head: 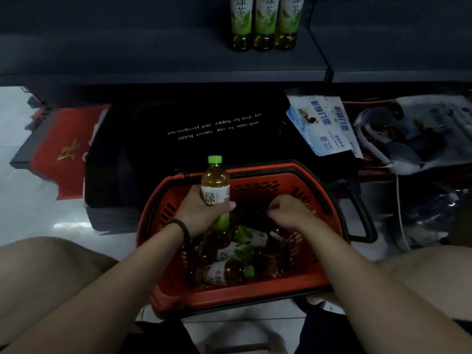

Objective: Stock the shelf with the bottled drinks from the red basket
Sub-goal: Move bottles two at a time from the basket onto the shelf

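A red basket (258,296) sits on the floor between my knees, with several green-tea bottles (229,270) lying on their sides inside. My left hand (201,213) grips one upright green-tea bottle (215,182) with a green cap, lifted above the basket's left side. My right hand (291,212) reaches down into the basket's far right part, fingers curled over something dark; what it holds is hidden. Three green-tea bottles (263,24) stand in a row on the dark shelf (153,54) above.
Under the shelf lies a black mat (212,129) with white lettering. A red packet (63,149) is at the left, and a blue-white card (321,126) and plastic-wrapped goods (419,131) at the right. The basket's black handle (362,213) sticks out rightward.
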Tool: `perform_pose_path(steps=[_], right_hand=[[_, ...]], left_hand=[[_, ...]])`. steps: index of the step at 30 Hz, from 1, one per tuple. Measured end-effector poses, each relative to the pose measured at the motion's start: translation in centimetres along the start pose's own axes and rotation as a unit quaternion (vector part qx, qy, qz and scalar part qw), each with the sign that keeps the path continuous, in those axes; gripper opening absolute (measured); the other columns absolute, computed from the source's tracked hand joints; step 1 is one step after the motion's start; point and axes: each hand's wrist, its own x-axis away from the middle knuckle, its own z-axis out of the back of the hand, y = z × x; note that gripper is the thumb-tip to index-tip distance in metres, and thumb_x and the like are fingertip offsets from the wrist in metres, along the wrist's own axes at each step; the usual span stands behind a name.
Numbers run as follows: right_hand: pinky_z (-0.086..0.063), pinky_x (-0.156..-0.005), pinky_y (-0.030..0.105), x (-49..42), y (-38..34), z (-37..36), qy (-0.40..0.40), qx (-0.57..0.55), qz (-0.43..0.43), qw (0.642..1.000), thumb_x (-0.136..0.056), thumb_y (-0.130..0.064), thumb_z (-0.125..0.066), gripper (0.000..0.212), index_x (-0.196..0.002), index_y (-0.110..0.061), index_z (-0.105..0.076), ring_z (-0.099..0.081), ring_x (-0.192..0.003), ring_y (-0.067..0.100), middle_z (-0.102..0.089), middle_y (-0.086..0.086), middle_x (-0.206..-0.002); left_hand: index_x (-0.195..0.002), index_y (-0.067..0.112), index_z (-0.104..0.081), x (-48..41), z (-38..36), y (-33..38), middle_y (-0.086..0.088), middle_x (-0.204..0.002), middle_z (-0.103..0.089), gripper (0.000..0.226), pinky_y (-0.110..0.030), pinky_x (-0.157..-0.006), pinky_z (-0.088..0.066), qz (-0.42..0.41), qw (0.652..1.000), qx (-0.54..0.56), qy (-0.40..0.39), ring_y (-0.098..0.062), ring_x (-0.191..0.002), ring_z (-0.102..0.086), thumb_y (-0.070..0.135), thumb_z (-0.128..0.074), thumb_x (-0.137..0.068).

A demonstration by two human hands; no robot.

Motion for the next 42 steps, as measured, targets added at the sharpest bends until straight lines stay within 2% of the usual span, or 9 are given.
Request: perform_pose_path(steps=[5,12,18,21,26,30,36,39,42], right_hand=[[-0.047,-0.106,0.03,-0.6,1.1,-6.1,-0.104,0.015,0.011,0.994,-0.091,-0.03,-0.077,0.054,-0.139,-0.011,-0.059,-0.061,-0.127,0.026,-0.063,0.011,-0.14],[-0.037,-0.119,0.039,-6.1,2.4,-10.3,-0.199,0.084,-0.039,0.976,-0.096,-0.045,-0.058,0.072,-0.157,-0.014,-0.034,-0.045,-0.144,0.033,-0.039,0.016,-0.161],[-0.041,-0.117,0.043,-6.4,3.1,-8.5,-0.217,0.112,-0.043,0.969,-0.092,-0.047,-0.065,0.074,-0.157,-0.023,-0.038,-0.047,-0.143,0.034,-0.04,0.011,-0.16],[-0.051,-0.102,0.033,-5.1,2.9,-7.4,-0.202,0.139,-0.03,0.969,-0.081,-0.066,-0.064,0.076,-0.144,-0.025,-0.057,-0.062,-0.126,0.027,-0.059,0.01,-0.147],[-0.05,-0.091,0.028,-3.1,2.7,-5.9,-0.13,0.077,0.019,0.988,-0.095,-0.049,-0.065,0.051,-0.132,-0.014,-0.062,-0.066,-0.118,0.027,-0.067,0.011,-0.132],[-0.055,-0.065,0.022,-1.4,2.2,-3.1,-0.111,0.036,0.049,0.992,-0.074,-0.037,-0.083,0.025,-0.094,-0.028,-0.072,-0.075,-0.085,0.015,-0.075,-0.007,-0.086],[-0.054,-0.067,0.023,0.0,1.2,0.2,-0.022,0.065,0.083,0.994,-0.054,-0.034,-0.089,0.047,-0.098,-0.032,-0.071,-0.071,-0.089,0.014,-0.074,-0.006,-0.098],[-0.061,-0.077,0.03,0.9,1.1,2.2,0.03,-0.003,0.102,0.994,-0.05,-0.039,-0.09,0.073,-0.118,-0.034,-0.065,-0.069,-0.096,0.013,-0.07,-0.007,-0.108],[-0.062,-0.079,0.035,2.2,0.1,4.6,0.082,-0.09,0.167,0.978,-0.047,-0.038,-0.098,0.067,-0.104,-0.035,-0.064,-0.07,-0.089,0.008,-0.071,-0.012,-0.1]], left_hand=[[-0.132,0.03,-0.065,-0.1,0.3,-0.9,0.005,-0.117,-0.079,0.067,-0.045,-0.09,-0.065,0.017,0.989,0.15,-0.002,-0.017,-0.102,-0.079,0.053,-0.089,-0.074],[-0.132,0.02,-0.067,-0.9,1.2,-1.0,-0.01,-0.119,-0.079,0.036,-0.057,-0.096,-0.061,0.044,0.957,0.287,-0.02,-0.033,-0.105,-0.078,0.029,-0.072,-0.098],[-0.128,0.025,-0.065,-0.7,1.1,-0.7,-0.001,-0.115,-0.077,0.046,-0.042,-0.088,-0.065,0.038,0.979,0.2,0.008,-0.022,-0.102,-0.077,0.034,-0.084,-0.087],[-0.127,0.026,-0.064,-0.6,1.0,-0.9,0.005,-0.112,-0.076,0.049,-0.029,-0.077,-0.061,0.036,0.986,0.157,0.029,-0.014,-0.099,-0.075,0.04,-0.085,-0.085],[-0.126,0.025,-0.063,-0.3,0.8,-1.2,0.008,-0.11,-0.073,0.05,-0.024,-0.071,-0.054,0.043,0.991,0.12,0.038,-0.009,-0.098,-0.07,0.043,-0.085,-0.085],[-0.126,0.026,-0.063,-0.2,0.7,-1.2,0.008,-0.112,-0.072,0.053,-0.026,-0.074,-0.055,0.041,0.993,0.107,0.037,-0.011,-0.1,-0.07,0.046,-0.086,-0.082],[-0.122,0.029,-0.065,0.2,-0.1,-0.1,0.01,-0.111,-0.073,0.049,-0.03,-0.081,-0.058,0.012,0.994,0.107,0.032,-0.011,-0.101,-0.071,0.047,-0.087,-0.081],[-0.123,0.032,-0.067,0.6,0.0,1.5,0.012,-0.112,-0.075,0.048,-0.026,-0.082,-0.058,-0.03,0.993,0.11,0.035,-0.006,-0.102,-0.071,0.041,-0.088,-0.082],[-0.123,0.038,-0.066,0.8,1.1,3.7,0.015,-0.113,-0.076,0.048,-0.023,-0.081,-0.058,-0.084,0.989,0.115,0.038,-0.001,-0.102,-0.072,0.039,-0.089,-0.081]])
